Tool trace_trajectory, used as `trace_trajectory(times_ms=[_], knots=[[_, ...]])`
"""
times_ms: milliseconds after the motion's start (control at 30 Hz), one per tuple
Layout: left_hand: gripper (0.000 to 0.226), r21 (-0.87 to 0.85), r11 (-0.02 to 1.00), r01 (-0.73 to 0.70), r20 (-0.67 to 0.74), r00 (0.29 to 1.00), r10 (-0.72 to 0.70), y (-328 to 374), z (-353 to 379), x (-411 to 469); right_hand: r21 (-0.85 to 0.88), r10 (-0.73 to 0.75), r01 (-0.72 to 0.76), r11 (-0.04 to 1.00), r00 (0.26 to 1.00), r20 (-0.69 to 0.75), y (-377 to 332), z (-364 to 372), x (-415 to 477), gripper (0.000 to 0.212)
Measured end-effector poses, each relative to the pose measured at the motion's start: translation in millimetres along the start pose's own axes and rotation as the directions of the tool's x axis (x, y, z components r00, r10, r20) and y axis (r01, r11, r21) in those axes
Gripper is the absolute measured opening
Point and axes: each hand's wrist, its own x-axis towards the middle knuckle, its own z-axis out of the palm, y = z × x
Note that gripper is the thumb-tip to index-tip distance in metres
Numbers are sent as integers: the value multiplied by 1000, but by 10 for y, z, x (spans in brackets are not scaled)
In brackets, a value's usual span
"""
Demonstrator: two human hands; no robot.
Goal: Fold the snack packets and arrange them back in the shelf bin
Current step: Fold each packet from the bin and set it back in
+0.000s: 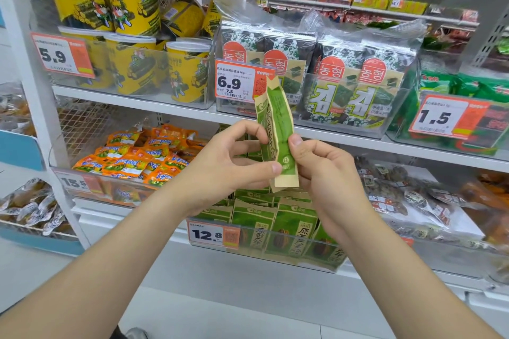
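1. The shelving (385,143) fills my view with rows of clear bins. I stand close, so the one I am restocking lies right under my hands.
2. The shelf bin (289,253) sits on the lower shelf and holds green packets (256,221) upright, faces forward. My wrists cover its middle and back, so I cannot tell how full it is or where a gap is left.
3. My left hand (228,168) pinches the lower part of the packet I am working on, thumb pressed to its front and fingers curled at its left edge, to steady it.
4. My right hand (325,170) grips the right edge, thumb on top and the other fingers curled behind, out of sight.
5. The snack packet (275,118) stands upright in the air above the bin, narrowed lengthwise into a strip. I judge I am pressing the crease in and have not yet set the packet down.
6. The price tag (212,234) reads 12.8. The print on the bent packet is too creased to read.
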Motion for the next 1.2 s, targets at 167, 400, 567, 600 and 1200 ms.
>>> trace_trajectory(times_ms=[167,400,567,600,1200], knots=[[46,-45,999,10,-2,1000,-10,4,7,3,3,11,-11,1000,999,39,-28,-9,1,33],[71,-112,994,1,79,997,8,-42,70,-4,-268,-122,125,955,992,30,87,28,23,79],[62,84,996,-36,91,995,28,-38,24,8,-315,-149,158,936,987,52,17,-35,35,48],[56,99,995,-33,98,995,23,-36,16,10,-330,-132,147,933,989,67,16,-76,50,51],[46,632,713,-304,-89,885,456,-156,-88,104,-477,-479,452,754,875,72,-120,-326,115,77]])
